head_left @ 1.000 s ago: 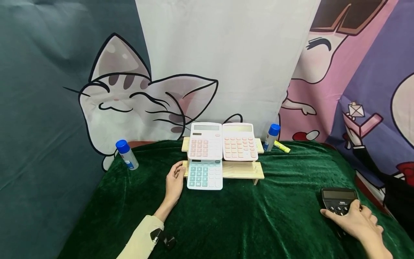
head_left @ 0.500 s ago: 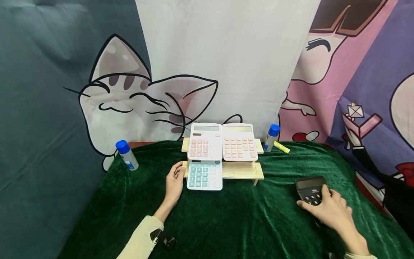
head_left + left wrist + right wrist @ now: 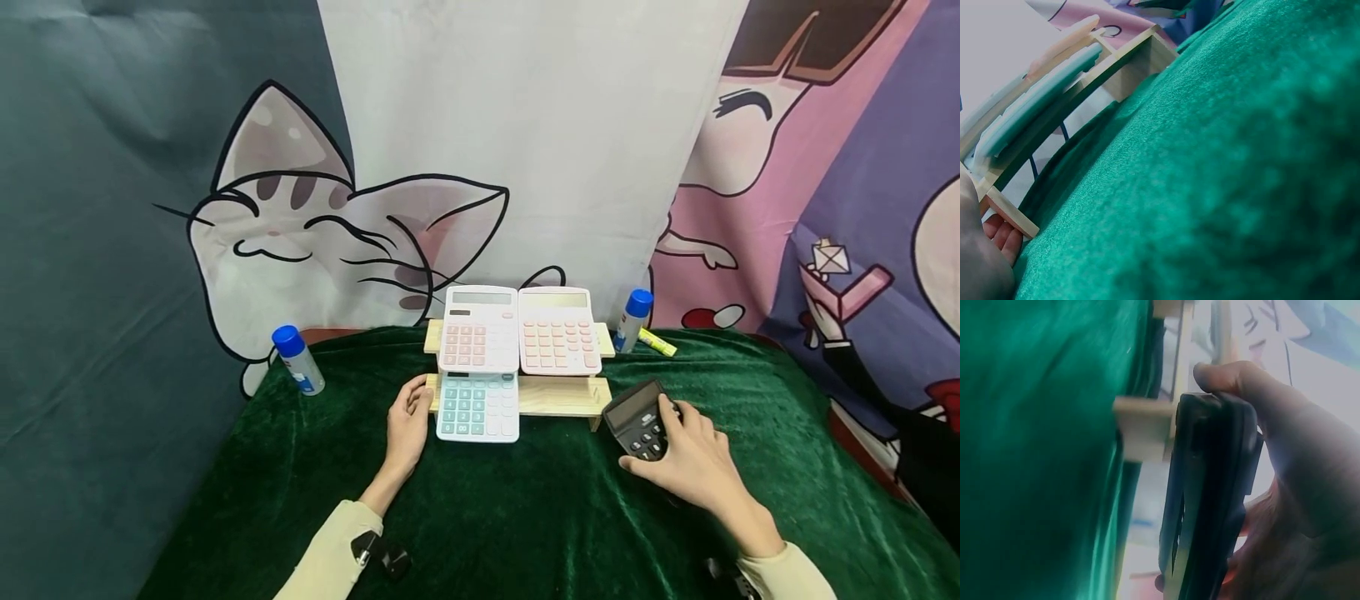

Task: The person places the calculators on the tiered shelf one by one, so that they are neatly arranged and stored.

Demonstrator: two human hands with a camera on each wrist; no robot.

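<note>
My left hand [image 3: 407, 423] grips the left end of a two-step wooden stand [image 3: 566, 400]; in the left wrist view its fingers [image 3: 1005, 237] curl behind the leg. Two white calculators with pink keys, one on the left [image 3: 480, 329] and one on the right [image 3: 558, 333], lean side by side on the upper step. Below them a white calculator with teal keys [image 3: 478, 412] takes the left half of the lower step. My right hand [image 3: 693, 458] holds a black calculator [image 3: 636, 417], tilted, close by the stand's right end. The right wrist view shows that calculator [image 3: 1210, 487] edge-on between thumb and fingers.
A blue-capped bottle [image 3: 298, 360] stands left of the stand, and another blue-capped bottle [image 3: 633, 321] is behind its right end. Next to that one lies a yellow tube [image 3: 657, 342]. Green velvet cloth [image 3: 495, 517] covers the table; a printed cartoon curtain [image 3: 585, 150] hangs behind.
My right hand has carried the black calculator leftward from the far right side to the stand's right end, turning it slightly. The left hand has stayed at the stand.
</note>
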